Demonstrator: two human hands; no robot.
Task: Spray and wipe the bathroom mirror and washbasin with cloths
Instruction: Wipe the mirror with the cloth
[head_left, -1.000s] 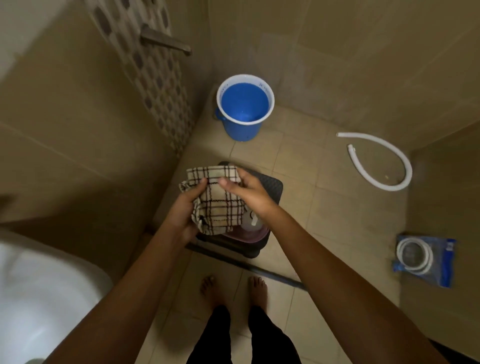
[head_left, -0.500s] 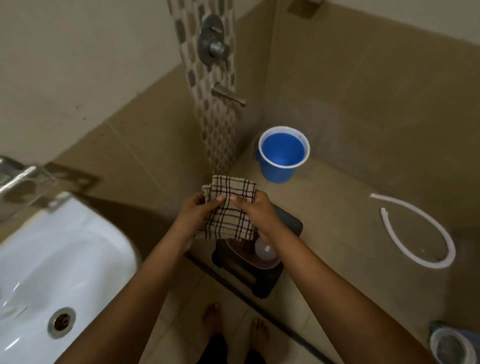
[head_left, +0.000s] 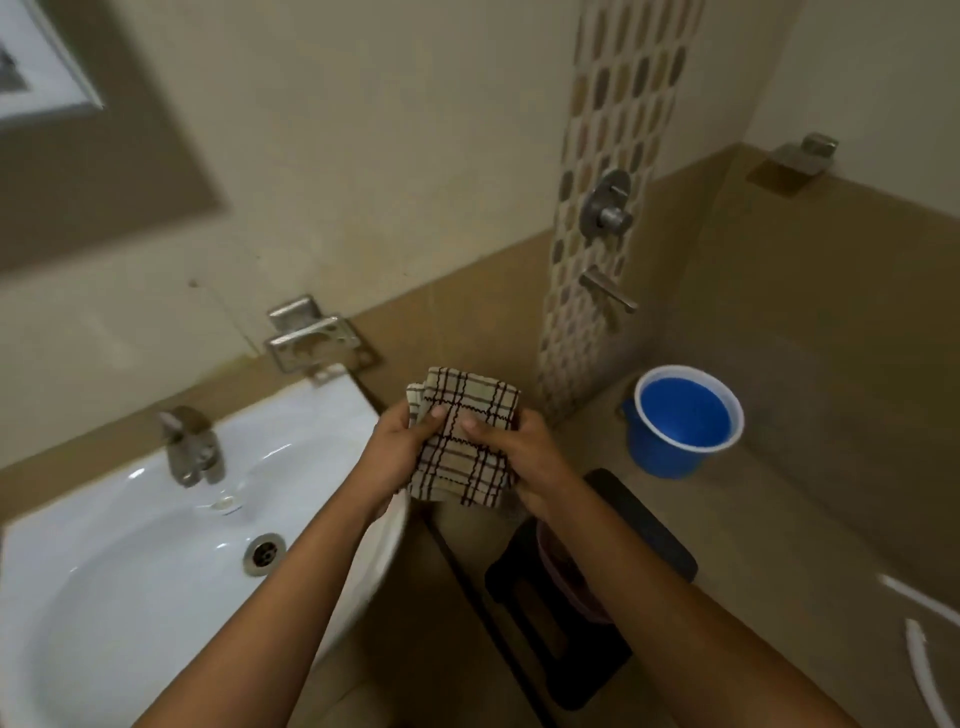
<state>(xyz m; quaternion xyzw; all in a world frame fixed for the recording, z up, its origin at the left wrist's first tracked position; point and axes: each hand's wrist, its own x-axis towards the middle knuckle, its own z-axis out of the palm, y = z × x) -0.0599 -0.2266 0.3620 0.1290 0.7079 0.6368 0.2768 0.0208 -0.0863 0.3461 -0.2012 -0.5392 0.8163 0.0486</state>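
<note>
Beside the basin: cloth (head_left: 464, 436), folded, held up in the air right of the basin (head_left: 130, 571)
Left hand (head_left: 397, 452): fingers clamped on the cloth's left edge
Right hand (head_left: 524, 457): fingers clamped on the right edge
Floor: blue bucket (head_left: 680, 421) near the wall
Tap (head_left: 189, 447): at the basin's back

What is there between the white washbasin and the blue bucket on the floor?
In the head view, the checked beige cloth, gripped by both hands, is held up between the white washbasin and the blue plastic bucket; a black stool stands below.
</note>
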